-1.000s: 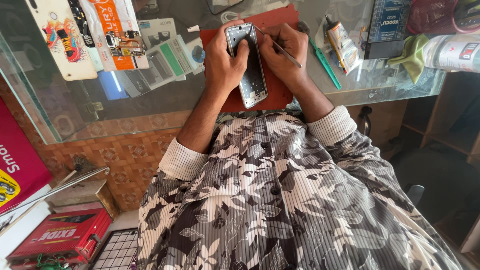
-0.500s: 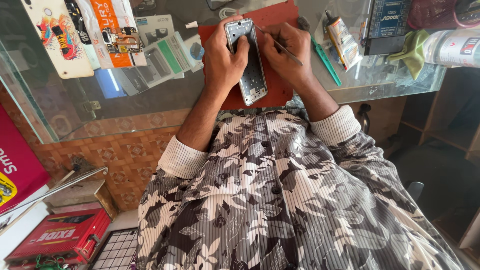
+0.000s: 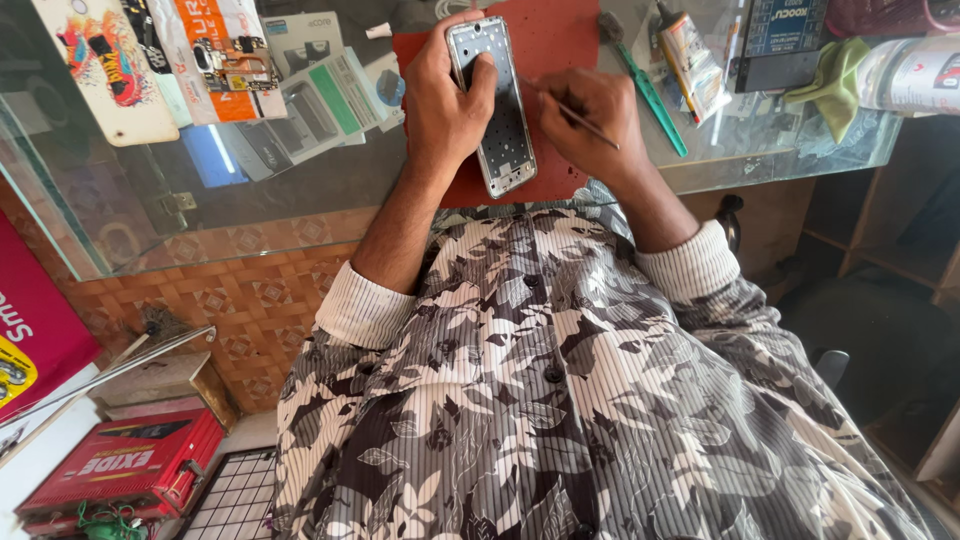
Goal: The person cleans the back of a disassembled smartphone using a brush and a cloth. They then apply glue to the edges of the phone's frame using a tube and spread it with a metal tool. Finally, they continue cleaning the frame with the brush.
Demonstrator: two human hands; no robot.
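An opened silver phone frame (image 3: 503,130) lies lengthwise on a red mat (image 3: 560,40) on the glass counter (image 3: 300,200). My left hand (image 3: 447,100) grips the phone's left side, thumb pressed on its upper part. To the right of the phone, my right hand (image 3: 590,115) pinches a thin pointed tool (image 3: 570,110) whose tip points toward the phone's right edge.
A green-handled tool (image 3: 652,95) and a small tube (image 3: 690,55) lie right of the mat. Phone covers and packets (image 3: 215,55) lie at the left of the counter. A green cloth (image 3: 835,70) and a white bottle (image 3: 915,75) sit far right. A red box (image 3: 115,470) stands below left.
Both hands and the phone sit slightly higher in view as the camera shifted. My left thumb has slid up onto the phone's upper part; my right hand keeps the tool at the phone's edge.
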